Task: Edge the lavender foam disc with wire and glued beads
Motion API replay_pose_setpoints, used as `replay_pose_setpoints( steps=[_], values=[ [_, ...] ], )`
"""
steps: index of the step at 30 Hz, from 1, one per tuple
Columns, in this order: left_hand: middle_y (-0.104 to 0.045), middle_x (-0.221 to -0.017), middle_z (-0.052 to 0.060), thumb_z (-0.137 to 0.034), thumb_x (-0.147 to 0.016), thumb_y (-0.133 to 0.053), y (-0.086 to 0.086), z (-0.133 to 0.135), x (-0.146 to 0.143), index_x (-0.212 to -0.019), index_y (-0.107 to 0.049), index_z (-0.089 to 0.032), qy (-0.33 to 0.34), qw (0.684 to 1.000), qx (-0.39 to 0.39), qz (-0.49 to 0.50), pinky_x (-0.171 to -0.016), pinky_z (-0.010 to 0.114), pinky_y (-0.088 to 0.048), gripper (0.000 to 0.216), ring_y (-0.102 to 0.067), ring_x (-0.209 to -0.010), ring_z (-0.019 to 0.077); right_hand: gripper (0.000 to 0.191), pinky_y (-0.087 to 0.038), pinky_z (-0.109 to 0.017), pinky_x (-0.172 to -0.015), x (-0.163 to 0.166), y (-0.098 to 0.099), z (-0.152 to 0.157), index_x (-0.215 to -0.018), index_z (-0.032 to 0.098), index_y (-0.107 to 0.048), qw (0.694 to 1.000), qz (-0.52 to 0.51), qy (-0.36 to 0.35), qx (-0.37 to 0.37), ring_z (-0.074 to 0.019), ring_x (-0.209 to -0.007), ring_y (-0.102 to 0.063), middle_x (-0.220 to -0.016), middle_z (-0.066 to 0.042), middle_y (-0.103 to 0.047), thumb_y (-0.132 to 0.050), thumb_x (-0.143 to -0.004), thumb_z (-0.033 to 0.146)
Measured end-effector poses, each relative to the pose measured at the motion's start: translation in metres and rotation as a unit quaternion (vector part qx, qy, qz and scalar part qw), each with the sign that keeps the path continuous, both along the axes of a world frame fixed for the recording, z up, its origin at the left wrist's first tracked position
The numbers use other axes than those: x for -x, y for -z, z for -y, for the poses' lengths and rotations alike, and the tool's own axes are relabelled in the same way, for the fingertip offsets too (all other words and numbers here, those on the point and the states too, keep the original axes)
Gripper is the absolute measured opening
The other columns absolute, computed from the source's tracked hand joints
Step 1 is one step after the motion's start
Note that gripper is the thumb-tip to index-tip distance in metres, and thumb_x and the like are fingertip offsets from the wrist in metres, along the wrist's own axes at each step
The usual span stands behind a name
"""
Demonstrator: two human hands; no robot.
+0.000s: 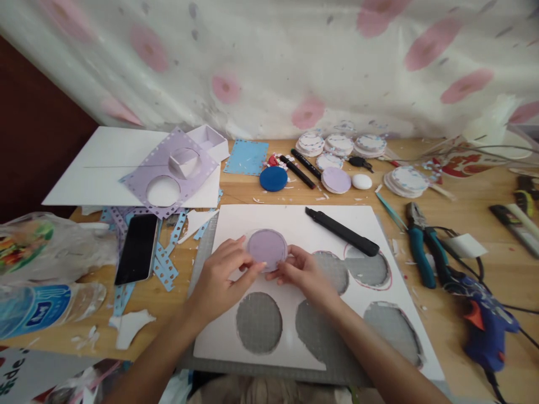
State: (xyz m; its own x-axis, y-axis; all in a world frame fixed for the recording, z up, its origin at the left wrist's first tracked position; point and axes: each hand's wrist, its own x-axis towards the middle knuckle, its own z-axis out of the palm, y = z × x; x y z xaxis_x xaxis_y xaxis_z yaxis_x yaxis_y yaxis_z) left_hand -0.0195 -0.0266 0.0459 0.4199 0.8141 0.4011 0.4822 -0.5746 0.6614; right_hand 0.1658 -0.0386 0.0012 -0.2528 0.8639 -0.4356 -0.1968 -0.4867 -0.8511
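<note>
Both hands hold a lilac paper disc (266, 247) just above a white foam board (290, 224) with several round holes cut in it. My left hand (221, 278) pinches the disc's left and lower edge with thumb and fingers. My right hand (304, 273) grips its right lower edge with its fingertips. A black utility knife (341, 230) lies on the board, up and to the right of the disc.
A phone (137, 248) lies to the left among blue paper strips. Behind are a blue disc (273, 178), black markers (298, 171), stacks of round discs (339, 145) and a lilac sheet with holes (168, 168). Pliers (419, 247) and a blue glue gun (484, 322) lie to the right.
</note>
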Motion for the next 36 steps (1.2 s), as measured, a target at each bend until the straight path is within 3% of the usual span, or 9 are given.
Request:
replay_pose_setpoints(
  steps=[4, 8, 12, 14, 16, 21, 25, 31, 36],
  values=[
    [-0.054, -0.066, -0.001, -0.026, -0.082, -0.065, -0.001, -0.004, -0.002, -0.066, -0.052, -0.018, 0.039, 0.999, 0.005, 0.003, -0.101, 0.046, -0.047, 0.022, -0.053, -0.072, 0.0131, 0.035, -0.052, -0.027, -0.057, 0.002, -0.005, 0.002, -0.095, 0.022, -0.05, 1.0, 0.002, -0.029, -0.007, -0.0164, -0.062, -0.068, -0.074, -0.001, -0.07, -0.067, -0.07, 0.04],
    [-0.053, -0.065, -0.001, -0.028, -0.082, -0.066, -0.008, -0.017, 0.013, -0.064, -0.053, -0.018, 0.101, 0.993, 0.048, 0.024, -0.102, 0.046, -0.046, 0.024, -0.053, -0.071, 0.0124, 0.038, -0.046, -0.024, -0.048, -0.01, -0.015, -0.002, -0.102, 0.021, -0.049, 0.992, 0.027, -0.119, -0.031, -0.0161, -0.063, -0.064, -0.075, -0.001, -0.067, -0.064, -0.073, 0.039],
    [-0.052, -0.064, 0.0, -0.03, -0.082, -0.066, -0.017, -0.031, 0.026, -0.062, -0.053, -0.018, 0.161, 0.982, 0.079, 0.064, -0.096, 0.044, -0.051, 0.027, -0.053, -0.069, 0.0129, 0.04, -0.048, -0.024, -0.057, -0.021, -0.02, -0.004, -0.114, 0.026, -0.042, 0.996, -0.014, -0.063, -0.066, -0.0141, -0.073, -0.058, -0.091, -0.001, -0.061, -0.058, -0.079, 0.036],
    [-0.052, -0.062, 0.0, -0.035, -0.082, -0.065, -0.02, -0.035, 0.026, -0.06, -0.052, -0.018, 0.184, 0.976, 0.097, 0.06, -0.095, 0.045, -0.052, 0.03, -0.054, -0.069, 0.0138, 0.03, -0.047, -0.024, -0.061, -0.022, -0.02, -0.005, -0.107, 0.027, -0.046, 0.995, -0.015, -0.028, -0.094, -0.0129, -0.073, -0.054, -0.09, 0.001, -0.057, -0.057, -0.081, 0.036],
    [-0.053, -0.06, 0.001, -0.039, -0.082, -0.065, -0.022, -0.037, 0.024, -0.059, -0.052, -0.019, 0.209, 0.969, 0.119, 0.049, -0.094, 0.045, -0.052, 0.033, -0.054, -0.067, 0.0146, 0.017, -0.045, -0.024, -0.065, -0.021, -0.018, -0.005, -0.092, 0.023, -0.053, 0.992, 0.021, -0.04, -0.121, -0.013, -0.074, -0.051, -0.086, 0.0, -0.055, -0.055, -0.084, 0.038],
    [-0.055, -0.061, 0.001, -0.038, -0.081, -0.066, -0.017, -0.04, 0.018, -0.059, -0.053, -0.019, 0.257, 0.954, 0.155, 0.019, -0.095, 0.042, -0.051, 0.032, -0.054, -0.066, 0.0146, 0.039, -0.039, -0.026, -0.069, -0.015, -0.01, -0.005, -0.067, 0.019, -0.059, 0.973, 0.121, -0.109, -0.165, -0.0148, -0.072, -0.048, -0.071, -0.001, -0.055, -0.045, -0.09, 0.046],
    [-0.055, -0.064, -0.001, -0.033, -0.08, -0.069, -0.007, -0.035, 0.016, -0.061, -0.053, -0.018, 0.215, 0.971, 0.101, -0.003, -0.104, 0.043, -0.043, 0.029, -0.055, -0.066, 0.0117, 0.041, -0.038, -0.026, -0.069, -0.01, -0.007, -0.004, -0.064, 0.019, -0.06, 0.974, 0.126, -0.085, -0.167, -0.0145, -0.069, -0.048, -0.069, -0.001, -0.056, -0.045, -0.09, 0.046],
    [-0.056, -0.066, -0.003, -0.025, -0.086, -0.061, 0.007, -0.013, -0.003, -0.066, -0.052, -0.018, 0.063, 0.996, -0.033, -0.047, -0.102, 0.043, -0.04, 0.022, -0.055, -0.07, 0.0118, 0.039, -0.036, -0.026, -0.066, -0.007, -0.007, 0.001, -0.063, 0.018, -0.059, 0.981, 0.136, -0.012, -0.141, -0.0145, -0.068, -0.048, -0.068, -0.001, -0.057, -0.045, -0.089, 0.044],
    [-0.057, -0.07, 0.0, -0.015, -0.087, -0.055, 0.01, 0.0, -0.013, -0.075, -0.054, -0.018, 0.051, 0.993, -0.086, -0.067, -0.097, 0.042, -0.045, 0.013, -0.054, -0.079, 0.0145, 0.039, -0.035, -0.025, -0.064, -0.007, -0.007, 0.003, -0.065, 0.019, -0.061, 0.978, 0.163, 0.026, -0.128, -0.0139, -0.064, -0.047, -0.066, 0.0, -0.056, -0.044, -0.09, 0.044]
  ],
)
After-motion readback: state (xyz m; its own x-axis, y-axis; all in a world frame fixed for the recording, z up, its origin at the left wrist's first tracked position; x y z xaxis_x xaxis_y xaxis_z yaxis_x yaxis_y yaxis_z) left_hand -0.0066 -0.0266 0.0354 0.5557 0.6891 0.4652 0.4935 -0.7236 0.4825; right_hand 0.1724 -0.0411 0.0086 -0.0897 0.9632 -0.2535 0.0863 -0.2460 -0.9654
